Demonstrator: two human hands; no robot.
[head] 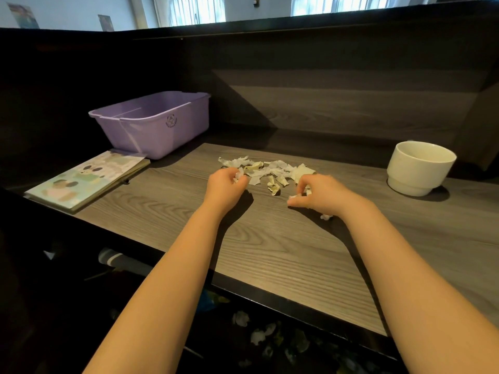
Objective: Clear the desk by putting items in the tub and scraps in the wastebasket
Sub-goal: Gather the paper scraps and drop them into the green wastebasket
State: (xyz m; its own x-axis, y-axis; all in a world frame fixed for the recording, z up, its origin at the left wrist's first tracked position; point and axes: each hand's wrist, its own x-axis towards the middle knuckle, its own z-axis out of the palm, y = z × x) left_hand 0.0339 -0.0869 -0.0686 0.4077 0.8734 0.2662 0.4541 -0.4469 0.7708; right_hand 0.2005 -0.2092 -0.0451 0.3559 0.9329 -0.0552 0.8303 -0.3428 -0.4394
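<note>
Your left hand [225,182] and right hand [314,193] each pinch scraps [270,168] mid-desk [270,252]; most remain. Book [89,179] near left, cup [420,168] far right, still outside the tub [154,122].

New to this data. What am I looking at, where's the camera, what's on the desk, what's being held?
There is no robot here: a person works with two bare hands. The single picture comes from a wide-angle camera on the person's head, looking forward and down, so both forearms reach in from the bottom.

On the wooden desk are a purple tub at the back left, a picture book beside it, a white cup on the right, and a pile of torn paper scraps in the middle.

The left hand is closed on scraps, and the right hand pinches a few more. Below the desk edge, more scraps show in a dark area, likely the wastebasket.
</note>
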